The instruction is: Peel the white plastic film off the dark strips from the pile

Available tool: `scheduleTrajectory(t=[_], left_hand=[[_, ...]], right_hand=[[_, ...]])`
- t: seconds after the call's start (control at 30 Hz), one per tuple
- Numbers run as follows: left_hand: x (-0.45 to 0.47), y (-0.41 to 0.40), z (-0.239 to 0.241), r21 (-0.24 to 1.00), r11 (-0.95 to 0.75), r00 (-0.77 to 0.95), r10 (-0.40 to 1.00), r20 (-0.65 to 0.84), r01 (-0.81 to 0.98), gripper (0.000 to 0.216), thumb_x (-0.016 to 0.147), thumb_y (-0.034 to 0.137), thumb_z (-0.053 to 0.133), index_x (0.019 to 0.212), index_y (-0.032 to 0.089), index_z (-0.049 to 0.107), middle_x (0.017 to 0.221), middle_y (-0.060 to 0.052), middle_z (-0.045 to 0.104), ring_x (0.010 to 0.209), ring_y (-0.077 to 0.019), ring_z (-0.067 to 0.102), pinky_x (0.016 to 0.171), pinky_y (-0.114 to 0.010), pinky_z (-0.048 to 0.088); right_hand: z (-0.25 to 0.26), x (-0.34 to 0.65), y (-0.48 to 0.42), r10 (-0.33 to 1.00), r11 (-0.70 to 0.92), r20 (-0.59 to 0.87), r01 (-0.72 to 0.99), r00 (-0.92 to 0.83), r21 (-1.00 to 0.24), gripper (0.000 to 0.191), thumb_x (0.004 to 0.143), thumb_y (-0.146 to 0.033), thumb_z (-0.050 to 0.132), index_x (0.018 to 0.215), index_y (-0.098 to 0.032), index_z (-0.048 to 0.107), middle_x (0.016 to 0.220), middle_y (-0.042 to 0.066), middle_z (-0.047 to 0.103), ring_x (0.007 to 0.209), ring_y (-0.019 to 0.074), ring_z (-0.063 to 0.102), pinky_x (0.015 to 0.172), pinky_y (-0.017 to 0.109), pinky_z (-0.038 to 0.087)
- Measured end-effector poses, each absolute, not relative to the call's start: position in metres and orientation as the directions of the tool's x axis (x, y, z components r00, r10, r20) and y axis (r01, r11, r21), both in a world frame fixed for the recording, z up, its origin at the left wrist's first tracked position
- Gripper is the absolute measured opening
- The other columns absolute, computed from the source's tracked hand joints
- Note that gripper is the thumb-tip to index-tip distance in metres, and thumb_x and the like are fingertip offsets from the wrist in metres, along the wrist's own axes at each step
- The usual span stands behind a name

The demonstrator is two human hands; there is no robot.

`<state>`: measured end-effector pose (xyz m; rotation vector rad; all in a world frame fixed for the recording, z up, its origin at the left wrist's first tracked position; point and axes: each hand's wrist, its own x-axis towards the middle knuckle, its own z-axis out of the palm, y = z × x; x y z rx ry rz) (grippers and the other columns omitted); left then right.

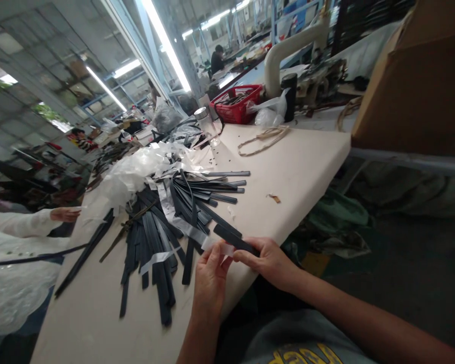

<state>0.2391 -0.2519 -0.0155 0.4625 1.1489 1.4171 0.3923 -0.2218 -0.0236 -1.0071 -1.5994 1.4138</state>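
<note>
Head view, looking down and fwd over a long beige table [307, 156]; the table is the landmark for all that follows. At its near edge the person's two bare hands meet. Right hand [271, 260] pinches a short black strip [233, 238] betw. thumb and fingers, the strip angled up and away over the table edge. Left hand [211, 277] is just beside it, thumb and forefinger pinched on a clear film tab [222, 248] stuck at the strip's near end. Neither hand is spread; fingers of both are curled in.

On the table, just beyond the hands, lies a loose pile of black strips [167, 227], fanned and crossing, some w/ silvery tape across them. Behind that pile, toward the table's far left, a heap of crumpled clear film [132, 174]. At the table's far end: a clear jar [207, 124], a red basket [238, 103], a loop of tan cord [263, 139]. Off the table's right side, a large cardboard box [417, 86].

At the table's left edge, a co-worker's hand [65, 214] in a white sleeve reaches in near the film. Another person sits far off beyond the table's far end.
</note>
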Motion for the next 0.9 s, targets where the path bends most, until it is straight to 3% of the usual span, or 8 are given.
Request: scheduleTrajectory(t=[0.27, 0.43, 0.6, 0.8, 0.9], left_hand=[[0.243, -0.258, -0.023, 0.873, 0.169, -0.143, 0.955, -0.260, -0.457, 0.038, 0.075, 0.043, 0.077, 0.103, 0.017, 0.075, 0.109, -0.011, 0.074, 0.101, -0.0231, 0.068, 0.085, -0.033, 0.055], [0.248, -0.256, -0.023, 0.939, 0.139, -0.270, 0.936, -0.228, -0.314, 0.025, 0.074, 0.036, 0.079, 0.087, 0.014, 0.077, 0.093, -0.010, 0.077, 0.089, -0.0188, 0.070, 0.087, -0.030, 0.054], [0.242, -0.245, -0.015, 0.836, 0.127, -0.339, 0.873, -0.350, -0.534, 0.028, 0.053, 0.031, 0.092, 0.067, 0.016, 0.072, 0.069, 0.000, 0.073, 0.062, -0.0100, 0.067, 0.065, -0.020, 0.056], [0.247, -0.239, -0.011, 0.713, 0.136, -0.298, 0.843, -0.448, -0.688, 0.038, 0.047, 0.033, 0.094, 0.073, 0.015, 0.073, 0.077, -0.003, 0.076, 0.070, -0.0135, 0.071, 0.068, -0.021, 0.057], [0.248, -0.240, -0.009, 0.685, 0.152, -0.279, 0.835, -0.475, -0.713, 0.040, 0.044, 0.032, 0.095, 0.073, 0.015, 0.073, 0.075, -0.002, 0.076, 0.070, -0.0143, 0.071, 0.067, -0.023, 0.058]], right_hand=[[-0.028, 0.377, -0.216, 0.935, 0.153, 0.114, 0.091, -0.336, -0.984, 0.029, 0.087, -0.038, 0.056, 0.066, -0.018, 0.056, 0.061, -0.002, 0.050, 0.059, 0.0141, 0.046, 0.056, 0.024, 0.037], [-0.023, 0.392, -0.218, 0.917, 0.208, 0.162, 0.089, -0.364, -0.974, 0.031, 0.093, -0.039, 0.051, 0.072, -0.018, 0.060, 0.069, 0.000, 0.058, 0.066, 0.0163, 0.053, 0.063, 0.026, 0.040], [-0.018, 0.416, -0.231, 0.901, 0.297, 0.227, 0.145, -0.370, -0.944, 0.039, 0.100, -0.034, 0.035, 0.080, -0.019, 0.066, 0.068, -0.001, 0.059, 0.063, 0.0142, 0.054, 0.063, 0.024, 0.038], [-0.025, 0.415, -0.246, 0.838, 0.500, 0.340, 0.348, -0.427, -0.793, 0.037, 0.100, -0.029, 0.036, 0.067, -0.020, 0.050, 0.061, -0.002, 0.049, 0.055, 0.0133, 0.047, 0.055, 0.026, 0.029], [-0.030, 0.410, -0.246, 0.832, 0.521, 0.342, 0.401, -0.438, -0.754, 0.036, 0.099, -0.028, 0.034, 0.067, -0.020, 0.047, 0.062, -0.001, 0.050, 0.055, 0.0140, 0.048, 0.055, 0.027, 0.028]])
